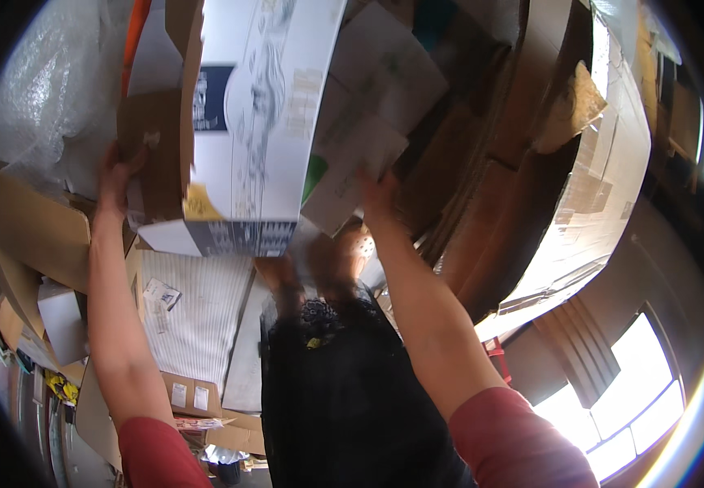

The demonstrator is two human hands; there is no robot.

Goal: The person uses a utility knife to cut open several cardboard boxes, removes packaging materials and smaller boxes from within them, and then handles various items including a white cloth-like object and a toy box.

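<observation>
- One brown cardboard flap (pixel 155 159) up top, and we see the left hand (pixel 116 177) partly closed on its edge!
- Right alongside, we've got the white printed carton (pixel 242 154), up between the two hands.
- Over to the right hand (pixel 380 198): blurred, up against a shaded white panel (pixel 360 163); we can't tell how far its fingers close, or on what.
- Further right, we spot a large, torn-edged cardboard box (pixel 592 220).

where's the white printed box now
In the head view, the white printed box is at the top, just left of centre, between the left hand and the right hand.
</observation>
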